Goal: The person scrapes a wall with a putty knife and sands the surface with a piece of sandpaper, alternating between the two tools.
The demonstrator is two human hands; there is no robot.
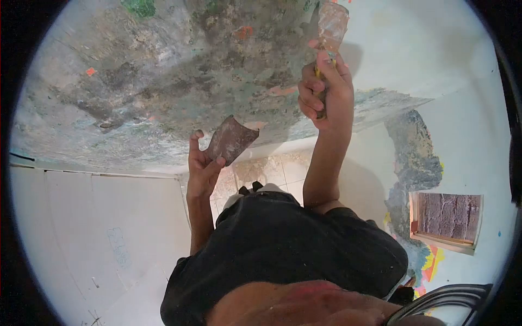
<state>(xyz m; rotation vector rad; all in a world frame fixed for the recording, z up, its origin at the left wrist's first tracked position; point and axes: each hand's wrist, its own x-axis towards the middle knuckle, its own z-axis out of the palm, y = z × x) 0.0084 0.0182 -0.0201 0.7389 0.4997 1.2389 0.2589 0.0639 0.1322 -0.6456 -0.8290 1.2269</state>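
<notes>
My right hand (325,92) is raised and closed around the yellow handle of a scraper (331,24). Its wide, paint-stained blade lies against the rough grey scraped surface (163,70) in front of me. Lower and to the left, my left hand (202,165) pinches a brown flat sheet (231,139), like sandpaper, between thumb and fingers, close to the lower edge of the same surface. Flecks of green, orange and pink paint remain on that surface. My black shirt (283,244) fills the lower middle of the view.
Pale floor tiles (272,168) and my feet (250,189) show between my arms. At the right, a white wall has a scraped grey patch (416,157) and a framed opening onto brickwork (448,217). A white panelled surface (98,228) lies at the left. A dark curved object (446,304) sits at bottom right.
</notes>
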